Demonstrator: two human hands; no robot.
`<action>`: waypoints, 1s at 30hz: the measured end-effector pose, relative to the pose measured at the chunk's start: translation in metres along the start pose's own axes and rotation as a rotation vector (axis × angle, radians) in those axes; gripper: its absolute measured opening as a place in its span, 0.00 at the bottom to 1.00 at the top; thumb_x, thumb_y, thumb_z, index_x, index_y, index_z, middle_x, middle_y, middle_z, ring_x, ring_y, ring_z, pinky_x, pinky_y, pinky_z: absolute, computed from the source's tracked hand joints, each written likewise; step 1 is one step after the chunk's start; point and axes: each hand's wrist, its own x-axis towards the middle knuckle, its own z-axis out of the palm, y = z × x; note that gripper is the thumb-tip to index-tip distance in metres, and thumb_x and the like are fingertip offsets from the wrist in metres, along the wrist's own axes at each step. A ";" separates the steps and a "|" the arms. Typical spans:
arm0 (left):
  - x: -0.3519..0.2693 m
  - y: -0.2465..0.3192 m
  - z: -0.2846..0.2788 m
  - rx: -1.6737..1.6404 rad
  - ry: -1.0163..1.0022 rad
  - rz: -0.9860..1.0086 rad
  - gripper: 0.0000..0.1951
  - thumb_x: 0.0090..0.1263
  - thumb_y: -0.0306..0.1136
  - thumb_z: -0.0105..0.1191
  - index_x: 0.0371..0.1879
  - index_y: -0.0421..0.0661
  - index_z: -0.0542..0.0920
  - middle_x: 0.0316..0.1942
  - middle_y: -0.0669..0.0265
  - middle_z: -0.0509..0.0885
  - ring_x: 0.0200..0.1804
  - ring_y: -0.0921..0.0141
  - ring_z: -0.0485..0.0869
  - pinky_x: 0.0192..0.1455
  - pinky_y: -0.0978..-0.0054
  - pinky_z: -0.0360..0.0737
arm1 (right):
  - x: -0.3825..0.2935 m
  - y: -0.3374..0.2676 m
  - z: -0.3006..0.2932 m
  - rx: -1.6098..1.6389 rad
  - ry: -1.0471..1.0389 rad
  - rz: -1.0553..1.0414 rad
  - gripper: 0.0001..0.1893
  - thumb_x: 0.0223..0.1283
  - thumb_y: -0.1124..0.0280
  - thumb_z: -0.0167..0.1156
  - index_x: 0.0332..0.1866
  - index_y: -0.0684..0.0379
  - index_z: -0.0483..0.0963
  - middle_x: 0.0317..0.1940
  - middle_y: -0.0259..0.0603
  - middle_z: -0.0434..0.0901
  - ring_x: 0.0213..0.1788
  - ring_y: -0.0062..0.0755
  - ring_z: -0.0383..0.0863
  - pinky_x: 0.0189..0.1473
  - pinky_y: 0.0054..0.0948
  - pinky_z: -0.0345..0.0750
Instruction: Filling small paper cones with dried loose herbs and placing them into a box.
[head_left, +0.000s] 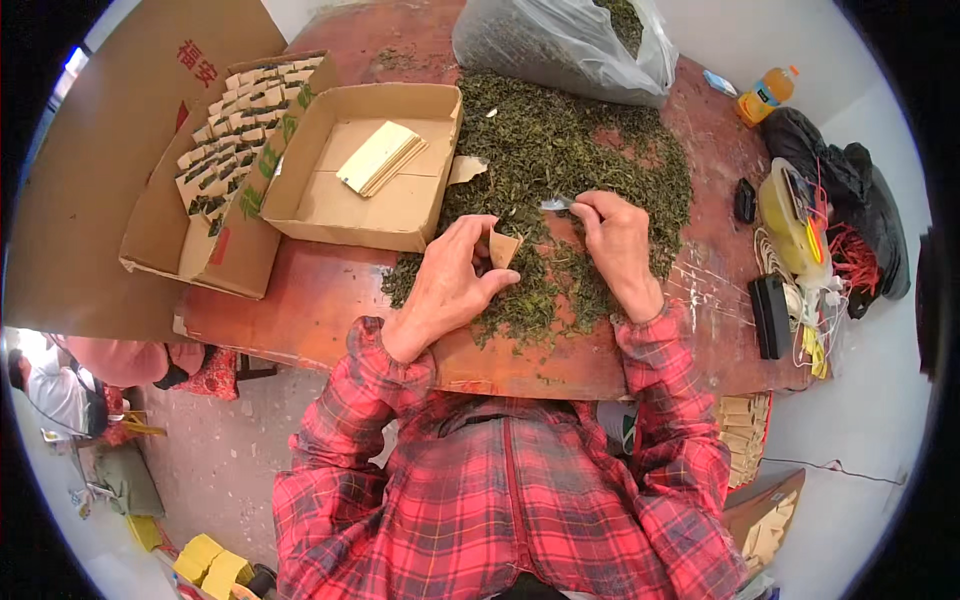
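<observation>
Between the thumb and fingers of my left hand (450, 277) is a small brown paper packet (504, 247), its mouth spread at the top. My right hand (619, 244) pinches the end of a small clear plastic scoop (556, 203), which lies just over the leaves. Under and around both hands spreads a wide heap of dried green leaves (570, 150), thin enough near me that red tabletop shows through. Left of my hands, a shallow cardboard box (352, 232) holds a stack of flat paper packets (381, 159). Whether leaves are inside the held packet I cannot tell.
A deeper carton (255, 255) holds rows of leaf-filled packets (240, 124). Behind the heap stands a plastic bag of leaves (555, 45). An orange drink bottle (766, 96), a black case (769, 315) and cords line the right side. Another person (67, 382) sits at lower left.
</observation>
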 end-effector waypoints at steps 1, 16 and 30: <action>0.000 0.001 0.000 0.003 0.004 0.003 0.34 0.60 0.32 0.80 0.61 0.35 0.75 0.40 0.54 0.81 0.38 0.60 0.84 0.43 0.63 0.83 | -0.002 -0.002 0.001 -0.028 0.004 -0.047 0.05 0.68 0.74 0.71 0.43 0.64 0.87 0.35 0.49 0.89 0.34 0.47 0.90 0.36 0.38 0.83; 0.002 0.001 0.000 0.028 0.006 0.014 0.32 0.61 0.32 0.80 0.59 0.34 0.74 0.39 0.54 0.80 0.38 0.60 0.83 0.43 0.63 0.82 | -0.001 -0.005 0.013 0.074 0.053 0.053 0.06 0.70 0.75 0.69 0.46 0.64 0.88 0.36 0.45 0.91 0.34 0.32 0.91 0.37 0.32 0.84; 0.002 -0.006 0.002 0.006 -0.007 0.036 0.33 0.62 0.32 0.78 0.64 0.34 0.75 0.42 0.56 0.81 0.39 0.63 0.83 0.45 0.66 0.83 | 0.005 -0.058 -0.054 0.109 0.056 -0.045 0.06 0.69 0.78 0.70 0.47 0.65 0.88 0.33 0.38 0.89 0.30 0.19 0.80 0.33 0.23 0.75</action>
